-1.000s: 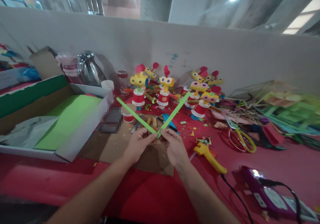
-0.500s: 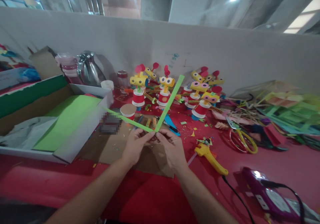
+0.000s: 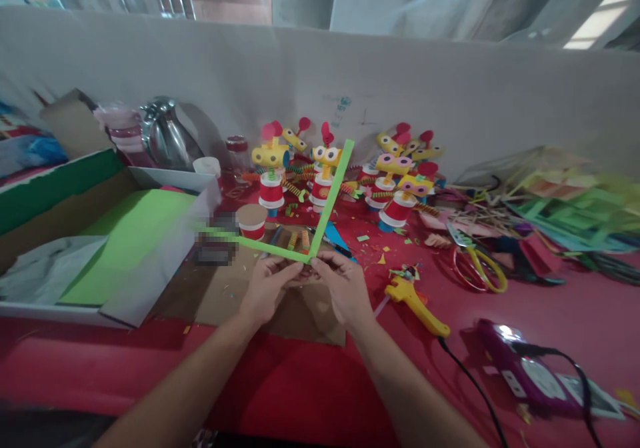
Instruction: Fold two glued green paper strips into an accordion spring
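Two arms of green paper strip (image 3: 333, 198) meet in a corner between my fingertips, one pointing up and away, the other stretching left. My left hand (image 3: 273, 285) pinches the strip just left of the corner. On the right side of it, my right hand (image 3: 340, 285) is closed on the same corner with thumb and fingers. Beneath both hands lies a brown cardboard sheet (image 3: 220, 301). Folded orange-and-yellow paper springs (image 3: 299, 240) rest just beyond my fingers, near a paper cup (image 3: 251, 221) with a brown top.
Several paper-cup robot figures (image 3: 326, 168) stand at the back. A yellow glue gun (image 3: 417, 308), scissors (image 3: 483, 268) and a purple device (image 3: 530, 371) lie to the right. At left is an open box (image 3: 130, 301) holding green paper; a steel jug (image 3: 170, 135) stands behind.
The camera view has shifted slightly. The strip's left arm has swung to lie a little flatter, and its upright arm leans slightly less to the right. Both hands keep their hold at the corner.
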`<state>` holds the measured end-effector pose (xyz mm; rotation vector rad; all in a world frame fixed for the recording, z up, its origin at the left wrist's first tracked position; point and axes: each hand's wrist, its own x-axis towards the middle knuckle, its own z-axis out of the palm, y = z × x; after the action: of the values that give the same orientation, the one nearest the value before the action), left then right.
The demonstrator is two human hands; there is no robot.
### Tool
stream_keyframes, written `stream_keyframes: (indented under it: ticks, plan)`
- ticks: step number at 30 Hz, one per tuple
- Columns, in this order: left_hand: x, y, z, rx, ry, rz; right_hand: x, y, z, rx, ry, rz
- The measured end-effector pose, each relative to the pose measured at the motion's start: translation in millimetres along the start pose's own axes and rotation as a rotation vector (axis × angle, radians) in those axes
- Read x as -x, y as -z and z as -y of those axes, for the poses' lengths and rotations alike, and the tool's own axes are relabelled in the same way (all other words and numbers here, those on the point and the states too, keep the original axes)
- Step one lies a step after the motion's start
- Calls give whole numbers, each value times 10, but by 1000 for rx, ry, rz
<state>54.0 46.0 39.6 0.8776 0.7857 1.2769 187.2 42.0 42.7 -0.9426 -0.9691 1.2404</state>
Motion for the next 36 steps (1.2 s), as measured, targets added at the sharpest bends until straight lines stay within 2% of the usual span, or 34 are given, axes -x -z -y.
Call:
stream_keyframes:
  ticks: [5, 9, 19, 26, 31, 36]
  plan:
    - [-43, 14, -11, 176, 148, 36, -34, 35, 21, -50, -43, 0]
    - [-59, 20, -24, 183, 229, 41, -33, 49, 18, -45, -79, 9]
    - [-76, 70, 44, 15, 144, 5, -23, 40, -31, 39, -40, 16]
    - [-69, 52, 39, 2, 91, -7, -15, 67, -72, 70, 15, 8]
    - [-77, 39, 42, 15, 55, -73, 22, 41, -89, 37, 36, 49]
    - [-56, 27, 51, 16, -4, -84, 40, -23, -84, -43, 64, 20]
